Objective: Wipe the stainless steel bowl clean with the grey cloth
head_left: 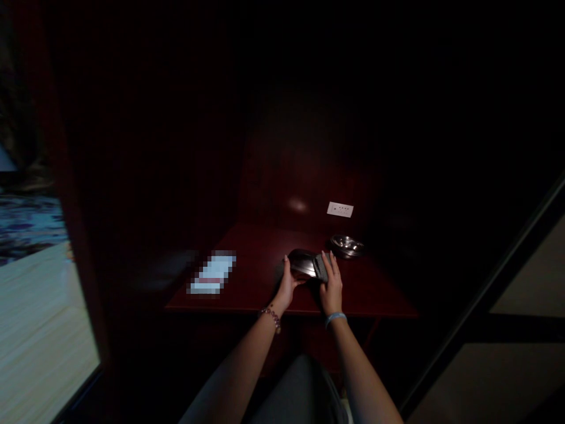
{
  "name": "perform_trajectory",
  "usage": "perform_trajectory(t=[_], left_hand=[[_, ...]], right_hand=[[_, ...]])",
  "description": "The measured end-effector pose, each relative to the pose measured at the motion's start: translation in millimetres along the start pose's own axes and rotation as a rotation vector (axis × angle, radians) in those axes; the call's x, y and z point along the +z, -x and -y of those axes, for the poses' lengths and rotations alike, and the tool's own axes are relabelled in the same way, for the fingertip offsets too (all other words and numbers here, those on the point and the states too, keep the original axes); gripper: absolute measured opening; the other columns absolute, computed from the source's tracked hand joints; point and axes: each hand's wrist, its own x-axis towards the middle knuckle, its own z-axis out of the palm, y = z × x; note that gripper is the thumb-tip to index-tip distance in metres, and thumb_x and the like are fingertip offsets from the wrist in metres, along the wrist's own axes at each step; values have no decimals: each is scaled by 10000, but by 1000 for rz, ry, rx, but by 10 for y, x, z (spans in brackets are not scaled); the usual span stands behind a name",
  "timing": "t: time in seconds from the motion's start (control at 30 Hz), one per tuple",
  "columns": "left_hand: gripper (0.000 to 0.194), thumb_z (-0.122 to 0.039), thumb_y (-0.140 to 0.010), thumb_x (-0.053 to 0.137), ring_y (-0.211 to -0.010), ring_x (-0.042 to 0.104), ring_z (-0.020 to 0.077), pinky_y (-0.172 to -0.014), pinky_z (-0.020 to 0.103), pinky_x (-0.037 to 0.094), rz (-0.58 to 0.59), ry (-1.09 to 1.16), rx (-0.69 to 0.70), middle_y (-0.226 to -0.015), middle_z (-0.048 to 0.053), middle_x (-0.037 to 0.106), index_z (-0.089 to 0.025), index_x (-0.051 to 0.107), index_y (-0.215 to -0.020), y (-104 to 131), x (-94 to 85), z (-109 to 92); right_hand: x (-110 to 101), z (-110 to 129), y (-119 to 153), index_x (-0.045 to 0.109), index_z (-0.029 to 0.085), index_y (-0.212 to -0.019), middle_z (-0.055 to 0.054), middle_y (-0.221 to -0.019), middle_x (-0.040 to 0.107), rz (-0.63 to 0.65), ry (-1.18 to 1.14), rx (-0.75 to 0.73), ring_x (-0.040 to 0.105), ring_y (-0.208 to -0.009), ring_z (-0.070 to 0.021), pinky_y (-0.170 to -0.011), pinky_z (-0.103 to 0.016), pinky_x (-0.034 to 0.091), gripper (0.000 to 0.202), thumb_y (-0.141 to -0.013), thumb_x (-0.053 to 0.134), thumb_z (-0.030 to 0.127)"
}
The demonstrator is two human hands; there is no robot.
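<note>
My left hand (288, 287) grips the left side of a shiny metal bowl (303, 265), its thumb on the near rim side and the other fingers partly hidden beneath. The bowl is tilted on its side above the dark red desk (265, 297). Against the bowl's right side my right hand (332, 285) presses a grey cloth (321, 268), fingers closed over it. Further back on the right, a stack of shiny metal bowls (347, 246) sits on the desk.
A blurred-out white sheet or packet (214, 274) lies on the desk's left. A white wall socket (339, 209) is on the back panel. Dark panels rise at both sides, and a pale wooden surface (39, 330) shows at far left.
</note>
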Motion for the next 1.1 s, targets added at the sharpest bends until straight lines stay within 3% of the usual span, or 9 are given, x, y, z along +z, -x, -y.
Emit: perform_trajectory(t=[0.13, 0.2, 0.27, 0.37, 0.5, 0.67, 0.73, 0.87, 1.1], left_hand=[[799, -787, -849, 150, -706, 650, 186, -696, 306, 506, -18, -68, 83, -762, 113, 685, -168, 655, -855, 31, -38, -57], [758, -770, -861, 139, -669, 622, 154, -680, 276, 491, -72, -115, 158, -751, 92, 671, -181, 608, -782, 23, -61, -79], [660, -727, -886, 211, -702, 613, 142, -693, 263, 485, -169, -157, 245, -803, 78, 670, -186, 578, -793, 0, -79, -84], [475, -644, -883, 415, -917, 625, 159, -777, 272, 493, -284, -222, 339, -1054, 80, 660, -199, 571, -940, -39, -89, -57], [456, -548, -835, 596, -1159, 578, 192, -955, 327, 471, -212, -275, 315, -1287, 88, 595, -231, 527, -1156, -30, -56, -7], [475, -457, -790, 697, -1233, 574, 240, -1106, 369, 378, 53, -331, 184, -1267, 94, 666, -195, 628, -1180, 56, 46, 6], [457, -428, -792, 701, -1224, 588, 247, -1118, 378, 373, 82, -331, 171, -1258, 90, 677, -182, 654, -1175, 69, 73, 8], [445, -379, -833, 668, -1214, 600, 242, -1118, 386, 382, 20, -320, 177, -1257, 96, 675, -151, 641, -1214, 18, 64, 52], [373, -402, -889, 584, -1113, 658, 262, -1062, 396, 436, -48, -345, 130, -1123, 158, 726, -95, 677, -1080, -106, -25, 162]], right_hand=[[28, -57, 13, 401, 187, -1469, -83, -1526, 419, -207, -275, 72, 356, -1432, -239, -1193, -502, 265, 675, -796, 379, 135], [51, -123, 20, 426, 166, -1451, -108, -1477, 480, -319, -384, 145, 411, -1395, -244, -1187, -497, 269, 636, -815, 410, 185], [75, -208, 20, 465, 165, -1419, -115, -1445, 513, -397, -461, 230, 454, -1359, -244, -1174, -482, 287, 591, -834, 456, 245], [107, -340, 3, 543, 193, -1330, -102, -1352, 596, -451, -589, 375, 550, -1260, -224, -1102, -447, 392, 506, -848, 539, 344], [140, -439, -20, 594, 209, -1209, -67, -1168, 705, -372, -883, 546, 668, -1059, -177, -915, -350, 536, 462, -806, 650, 428], [138, -401, -23, 639, 185, -1118, -67, -1074, 747, -63, -1114, 691, 712, -952, -182, -841, -301, 568, 448, -730, 745, 382], [130, -375, -24, 650, 184, -1102, -65, -1063, 752, -6, -1146, 744, 721, -927, -182, -828, -291, 573, 424, -732, 750, 366], [118, -357, -32, 645, 196, -1112, -45, -1074, 752, -42, -1170, 793, 718, -943, -168, -835, -275, 571, 427, -734, 757, 360], [102, -356, -69, 610, 226, -1199, -36, -1171, 717, -195, -1183, 774, 690, -1034, -153, -883, -274, 555, 480, -774, 725, 417]])
